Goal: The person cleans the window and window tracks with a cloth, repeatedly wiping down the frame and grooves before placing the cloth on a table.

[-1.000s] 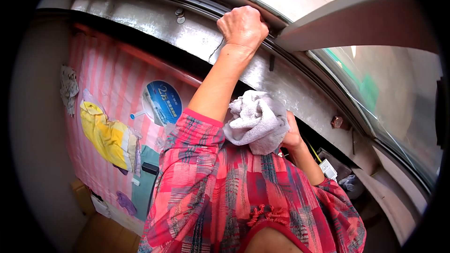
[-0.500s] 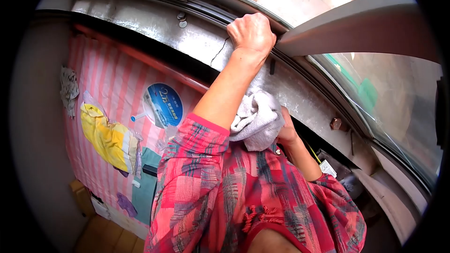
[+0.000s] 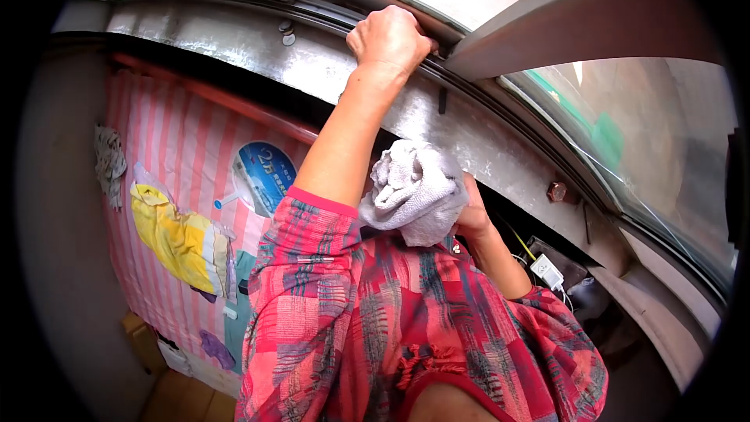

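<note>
- Head view: left fingers [image 3: 408,25] clenched into a fist at the window track [image 3: 328,19]; anything held there is hidden.
- Right fingers [image 3: 473,203] grasp a bunched cloth [image 3: 418,194], apart from the left.
- Gathering it looks done; what remains cannot be told.

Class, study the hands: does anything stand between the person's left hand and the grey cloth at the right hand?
Nothing visible stands between the left hand and the grey cloth in the right hand; part of the windowsill shows in the gap.
</note>
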`<state>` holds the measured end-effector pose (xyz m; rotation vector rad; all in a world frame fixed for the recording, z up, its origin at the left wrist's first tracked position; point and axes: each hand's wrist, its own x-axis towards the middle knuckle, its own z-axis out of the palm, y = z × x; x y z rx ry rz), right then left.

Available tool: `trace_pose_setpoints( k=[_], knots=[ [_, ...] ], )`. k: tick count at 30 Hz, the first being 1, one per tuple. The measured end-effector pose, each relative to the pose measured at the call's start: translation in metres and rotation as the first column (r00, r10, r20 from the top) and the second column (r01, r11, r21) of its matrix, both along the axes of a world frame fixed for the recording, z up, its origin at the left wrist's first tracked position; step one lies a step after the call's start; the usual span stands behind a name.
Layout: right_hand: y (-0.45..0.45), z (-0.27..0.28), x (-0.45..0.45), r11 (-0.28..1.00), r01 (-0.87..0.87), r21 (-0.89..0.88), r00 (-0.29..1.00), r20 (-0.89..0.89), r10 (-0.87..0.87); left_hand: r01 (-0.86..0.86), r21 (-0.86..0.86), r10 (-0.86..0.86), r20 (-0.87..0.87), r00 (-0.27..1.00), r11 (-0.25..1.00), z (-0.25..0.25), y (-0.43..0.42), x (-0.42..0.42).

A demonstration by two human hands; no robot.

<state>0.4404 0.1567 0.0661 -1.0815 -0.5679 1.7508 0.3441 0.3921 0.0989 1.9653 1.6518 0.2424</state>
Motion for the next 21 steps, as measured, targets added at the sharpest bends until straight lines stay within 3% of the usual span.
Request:
trace_pose_setpoints(
  k=[3,9,12,16,18,21],
  knots=[
    [0.0,0.001,0.002,0.996,-0.061,-0.071,0.996,0.066,0.066,-0.024,0.035,0.028,-0.138,0.99,0.999,0.017,-0.011,0.014],
    [0.008,0.007,-0.003,0.991,-0.109,-0.071,0.986,0.118,0.117,-0.038,0.049,0.043,-0.105,0.994,0.998,0.009,-0.017,0.024],
    [0.01,0.007,-0.008,0.998,-0.026,0.054,1.0,-0.008,0.026,-0.024,0.022,0.026,-0.099,0.995,0.999,0.006,-0.012,0.023],
    [0.005,0.004,-0.006,0.999,-0.01,0.046,1.0,0.008,0.01,-0.044,0.052,0.048,-0.073,0.996,0.998,-0.006,-0.008,0.016],
    [0.001,0.004,-0.006,0.998,0.001,0.055,1.0,0.017,-0.002,-0.106,0.021,0.096,0.277,0.956,0.994,-0.01,-0.006,0.002],
    [-0.005,0.005,-0.005,0.998,0.029,0.063,1.0,0.003,-0.03,-0.103,-0.082,0.13,0.469,0.873,0.991,-0.03,0.007,-0.01]
  ],
)
